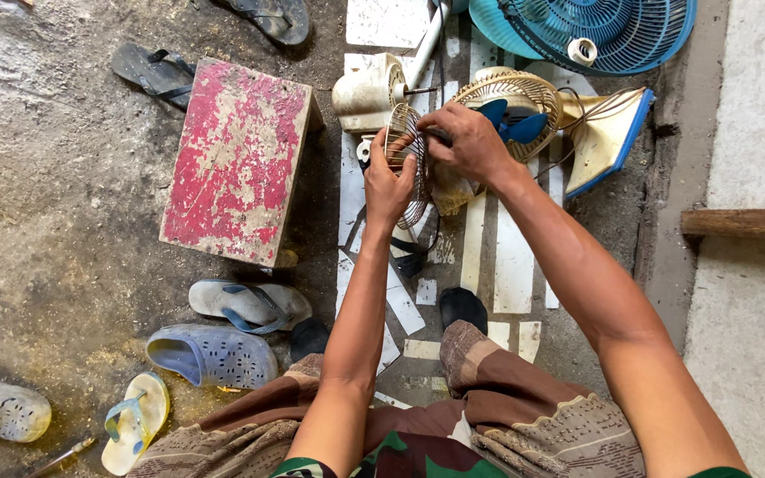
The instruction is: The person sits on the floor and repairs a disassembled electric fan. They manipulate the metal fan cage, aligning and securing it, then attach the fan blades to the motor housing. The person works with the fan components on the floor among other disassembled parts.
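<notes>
Grille (407,168), a round cream wire guard, stands on edge between both hands. The left hand (389,181) has its grip clenched on the grille's near rim, thumb across the wires. The right hand (467,142) grasps the grille's far side from above, fingers curled at its hub.

Just beyond the grip sits the cream motor (367,90), its shaft pointing toward the grille. Right of the grip lies a second grille (513,96) with a blue blade (511,122) showing through it, and past that a cream base (608,133) with a blue edge. Farther out, beyond these, rests a blue fan guard (613,31) with a tape roll (583,51) on it.

Left of the grip stands a red stool (236,159) with peeling paint. Nearer the person than the stool lie a grey sandal (248,304), a blue clog (212,354), a yellow flip-flop (135,423) and a clear shoe (0,407), all on the concrete floor (55,204). Below the grip, white painted strips (513,261) mark the floor.
</notes>
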